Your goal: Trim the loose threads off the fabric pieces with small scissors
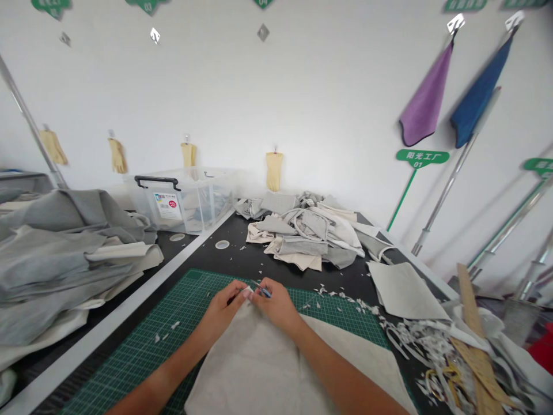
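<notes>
A pale beige fabric piece point(259, 369) lies on a green cutting mat point(173, 328). My left hand point(222, 311) pinches the fabric's far corner, fingers closed on it. My right hand point(276, 305) is closed around a small blue-handled cutting tool point(261, 289), its tip at that same corner right beside my left fingertips. Both forearms reach in from the bottom edge over the fabric.
A heap of grey and cream fabric pieces point(302, 233) sits behind the mat. Folded grey cloth point(64, 253) is stacked at left, beside a clear plastic box point(185, 199). Scraps, strips and a wooden ruler point(473, 328) lie at right. Small cuttings dot the black table point(233, 259).
</notes>
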Demonstrator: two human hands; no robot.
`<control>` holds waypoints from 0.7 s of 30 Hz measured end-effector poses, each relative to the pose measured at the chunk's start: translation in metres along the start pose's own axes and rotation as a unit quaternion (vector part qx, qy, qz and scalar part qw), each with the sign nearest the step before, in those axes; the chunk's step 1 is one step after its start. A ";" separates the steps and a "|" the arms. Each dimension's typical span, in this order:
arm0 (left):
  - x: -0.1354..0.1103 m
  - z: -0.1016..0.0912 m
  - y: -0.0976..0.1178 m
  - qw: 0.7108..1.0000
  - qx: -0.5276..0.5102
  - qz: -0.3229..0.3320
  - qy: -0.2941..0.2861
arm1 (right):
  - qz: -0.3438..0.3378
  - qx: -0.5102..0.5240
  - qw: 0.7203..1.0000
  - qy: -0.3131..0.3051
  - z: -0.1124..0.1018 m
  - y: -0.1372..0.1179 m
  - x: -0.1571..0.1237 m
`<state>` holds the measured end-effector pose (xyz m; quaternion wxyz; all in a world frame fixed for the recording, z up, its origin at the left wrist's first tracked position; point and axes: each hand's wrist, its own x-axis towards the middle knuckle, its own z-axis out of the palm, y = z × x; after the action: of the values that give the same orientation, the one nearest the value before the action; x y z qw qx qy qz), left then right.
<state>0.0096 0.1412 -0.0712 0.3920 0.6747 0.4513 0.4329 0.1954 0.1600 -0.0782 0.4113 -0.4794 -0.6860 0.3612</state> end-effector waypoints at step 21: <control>0.001 -0.001 -0.006 1.000 0.011 0.002 0.021 | -0.014 -0.006 1.000 -0.006 0.000 -0.004 0.000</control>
<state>0.0070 0.1437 -0.0757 0.3740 0.6708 0.4631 0.4423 0.1941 0.1594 -0.0747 0.4098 -0.4696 -0.6972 0.3542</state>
